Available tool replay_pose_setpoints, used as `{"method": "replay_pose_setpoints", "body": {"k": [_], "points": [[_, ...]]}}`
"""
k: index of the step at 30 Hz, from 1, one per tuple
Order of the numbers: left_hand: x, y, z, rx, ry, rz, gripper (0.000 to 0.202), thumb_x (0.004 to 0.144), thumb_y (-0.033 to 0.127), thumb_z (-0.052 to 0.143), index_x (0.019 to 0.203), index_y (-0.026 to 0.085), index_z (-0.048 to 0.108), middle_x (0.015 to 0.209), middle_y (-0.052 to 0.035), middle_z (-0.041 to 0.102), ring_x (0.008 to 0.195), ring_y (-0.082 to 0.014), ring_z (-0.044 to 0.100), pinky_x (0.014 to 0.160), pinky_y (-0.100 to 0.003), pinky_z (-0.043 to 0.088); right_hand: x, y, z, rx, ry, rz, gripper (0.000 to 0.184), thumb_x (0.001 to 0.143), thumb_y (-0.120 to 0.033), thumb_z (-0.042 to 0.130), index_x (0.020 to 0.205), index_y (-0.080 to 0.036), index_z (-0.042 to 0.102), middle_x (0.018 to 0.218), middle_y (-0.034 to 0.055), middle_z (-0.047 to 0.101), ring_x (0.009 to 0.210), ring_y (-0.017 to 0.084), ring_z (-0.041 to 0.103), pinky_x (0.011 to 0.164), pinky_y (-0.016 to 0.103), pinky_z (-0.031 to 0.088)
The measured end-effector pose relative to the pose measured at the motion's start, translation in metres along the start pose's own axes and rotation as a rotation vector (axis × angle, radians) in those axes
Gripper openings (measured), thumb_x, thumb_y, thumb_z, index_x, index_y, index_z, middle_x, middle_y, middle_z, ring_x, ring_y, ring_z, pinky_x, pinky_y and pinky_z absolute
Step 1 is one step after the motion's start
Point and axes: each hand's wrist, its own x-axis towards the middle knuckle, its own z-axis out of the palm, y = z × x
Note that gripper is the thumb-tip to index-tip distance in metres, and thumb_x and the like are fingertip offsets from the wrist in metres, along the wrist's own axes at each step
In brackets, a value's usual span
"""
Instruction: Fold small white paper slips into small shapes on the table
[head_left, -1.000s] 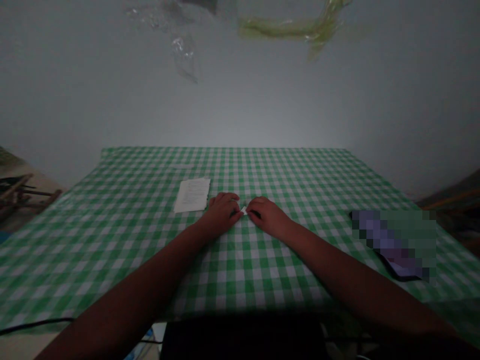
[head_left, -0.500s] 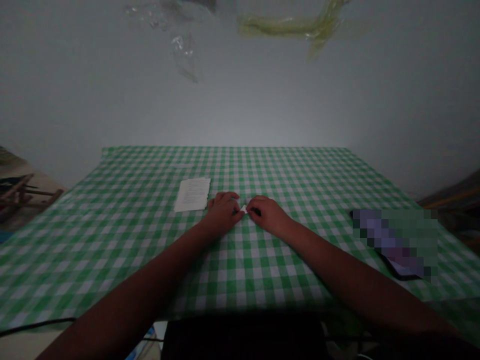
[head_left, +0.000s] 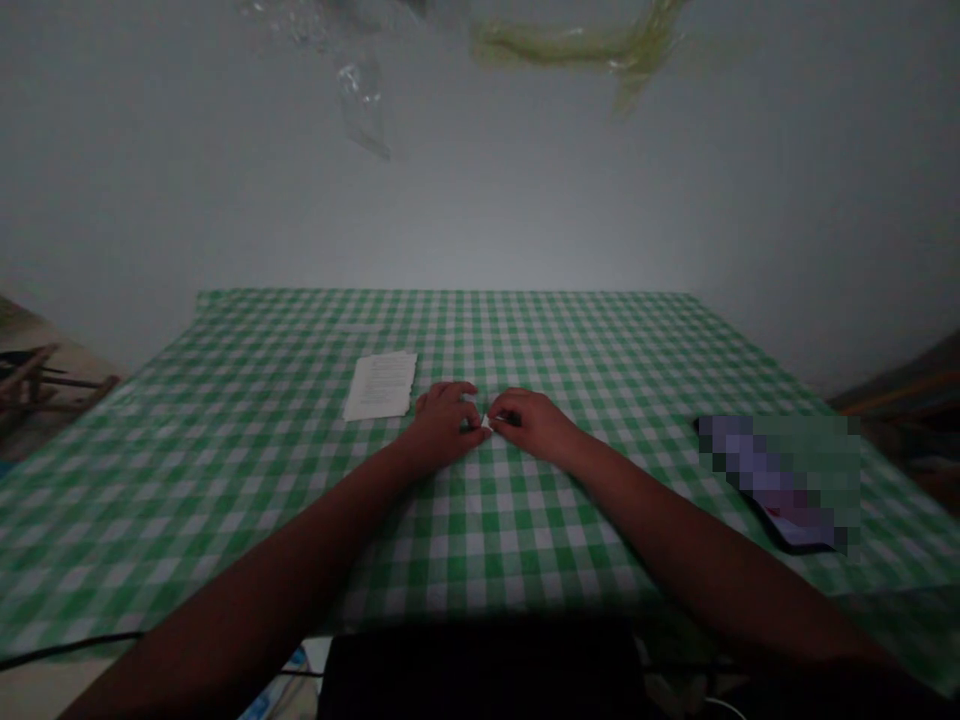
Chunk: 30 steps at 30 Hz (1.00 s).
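My left hand and my right hand rest close together on the green and white checked tablecloth, fingertips meeting. Between them both pinch a tiny white folded piece of paper, mostly hidden by the fingers. A white printed sheet of paper lies flat just left of my left hand.
A dark phone, partly blurred out, lies on the cloth at the right. A pale wall rises behind the table's far edge. A wooden frame stands off the table at the left. A black cable runs along the near left edge.
My hands have drawn slightly closer around the small paper piece. The whole view has shifted a little to the left and up.
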Motion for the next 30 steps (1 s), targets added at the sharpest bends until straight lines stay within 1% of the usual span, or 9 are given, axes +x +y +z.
{"method": "replay_pose_setpoints", "body": {"k": [2,4,7,9,13,16,20,25,30], "points": [[-0.0003,-0.0012,0.0014,0.01,0.026,0.008,0.016,0.082,0.037,0.071,0.088,0.022,0.068,0.134,-0.0064,0.055,0.126,-0.0284,0.046,0.105,-0.051,0.038,-0.0008,0.0008,-0.0012,0.006,-0.015,-0.015,0.012,0.084,-0.01,0.064,0.092,-0.017,0.07,0.091,0.0039,0.068,0.083,0.014,0.061,0.079,0.029,0.047],[-0.0004,-0.0023,0.0028,0.019,0.046,0.004,0.023,0.082,0.039,0.071,0.099,0.024,0.067,0.136,-0.0071,0.053,0.127,-0.0288,0.046,0.104,-0.051,0.038,-0.0016,0.0014,-0.0025,0.021,-0.03,-0.021,0.012,0.084,-0.012,0.065,0.094,-0.017,0.07,0.093,0.0044,0.068,0.084,0.014,0.061,0.079,0.029,0.048],[-0.0002,-0.0037,0.0035,0.015,0.031,0.008,0.028,0.084,0.038,0.069,0.11,0.028,0.066,0.14,-0.0061,0.05,0.131,-0.0297,0.043,0.106,-0.053,0.037,-0.0025,0.0025,-0.0042,0.047,-0.05,-0.04,0.015,0.084,-0.012,0.066,0.098,-0.018,0.07,0.098,0.0048,0.068,0.091,0.015,0.062,0.082,0.03,0.049],[0.0006,-0.0046,0.003,0.001,0.006,0.012,0.026,0.085,0.036,0.068,0.109,0.029,0.067,0.141,-0.0049,0.05,0.133,-0.0294,0.041,0.108,-0.052,0.035,-0.0027,0.0033,-0.0045,0.054,-0.053,-0.049,0.016,0.084,-0.012,0.066,0.099,-0.018,0.07,0.098,0.0051,0.069,0.092,0.016,0.062,0.084,0.03,0.049],[0.0028,-0.0048,0.0007,-0.019,-0.019,-0.006,0.024,0.083,0.035,0.068,0.106,0.029,0.07,0.142,-0.0043,0.05,0.134,-0.0296,0.041,0.109,-0.052,0.035,-0.0027,0.0033,-0.0031,0.045,-0.029,-0.024,0.014,0.085,-0.012,0.066,0.097,-0.016,0.071,0.096,0.0054,0.068,0.085,0.015,0.062,0.08,0.03,0.049],[0.004,-0.0038,-0.001,-0.029,-0.023,-0.017,0.023,0.083,0.034,0.069,0.105,0.029,0.07,0.141,-0.0044,0.051,0.132,-0.0297,0.042,0.108,-0.052,0.036,-0.0024,0.0016,-0.0017,0.03,-0.014,-0.012,0.012,0.084,-0.013,0.067,0.095,-0.017,0.071,0.095,0.005,0.068,0.086,0.015,0.062,0.08,0.03,0.049],[0.0045,-0.004,-0.0017,-0.048,-0.045,-0.018,0.022,0.086,0.033,0.066,0.106,0.03,0.07,0.141,-0.0037,0.051,0.132,-0.0291,0.043,0.108,-0.052,0.036,-0.0017,-0.0008,-0.0003,0.03,0.01,-0.036,0.01,0.083,-0.01,0.067,0.09,-0.015,0.071,0.091,0.0053,0.068,0.087,0.016,0.062,0.081,0.03,0.049],[0.005,-0.0054,0.001,-0.039,-0.036,-0.027,0.021,0.087,0.034,0.065,0.107,0.029,0.071,0.14,-0.0038,0.052,0.133,-0.0295,0.042,0.108,-0.052,0.036,-0.0006,-0.0016,0.0017,0.055,0.015,-0.001,0.013,0.08,-0.006,0.067,0.087,-0.017,0.07,0.089,0.0032,0.066,0.086,0.015,0.061,0.081,0.029,0.048],[0.0048,-0.0027,0.0025,-0.011,-0.018,-0.037,0.022,0.086,0.032,0.064,0.107,0.029,0.07,0.138,-0.0035,0.054,0.131,-0.0295,0.044,0.106,-0.052,0.038,-0.0002,0.0,0.0043,0.085,0.05,0.003,0.016,0.077,-0.003,0.067,0.084,-0.017,0.069,0.085,0.0032,0.064,0.081,0.015,0.06,0.076,0.029,0.048]]}}
